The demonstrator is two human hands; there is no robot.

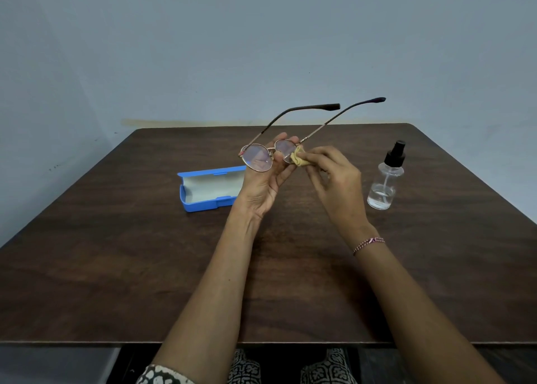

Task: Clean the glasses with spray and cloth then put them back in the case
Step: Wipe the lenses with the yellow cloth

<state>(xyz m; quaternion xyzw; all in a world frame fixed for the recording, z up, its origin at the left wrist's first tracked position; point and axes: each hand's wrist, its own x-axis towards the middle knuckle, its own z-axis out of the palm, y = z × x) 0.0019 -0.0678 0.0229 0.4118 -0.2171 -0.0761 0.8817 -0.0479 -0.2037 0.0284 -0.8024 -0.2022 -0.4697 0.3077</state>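
Black-and-white patterned fabric [245,366] shows at the bottom edge, below the near rim of a dark wooden table [116,267]. Two bare forearms reach out over the tabletop; a red-and-white thread bracelet [369,243] circles the right wrist.

Held up above the middle of the table, the left hand [261,186] has its palm turned toward the camera and pinches a pair of round metal-framed glasses [257,158] at the bridge, with fingertips showing behind the lenses. The temples are unfolded and point away and upward, clear of the table. The right hand [334,180] has its fingers curled around a small bunched yellow cloth [299,160], which it presses against the lens on the right side.

Left of the left hand, a blue glasses case [209,189] lies open on the table, its pale lining showing, one end hidden behind that hand. Right of the right hand, a clear spray bottle [383,186] with a black pump top stands upright, with a little liquid in its base. A plain grey-blue wall [261,49] rises behind the far edge.
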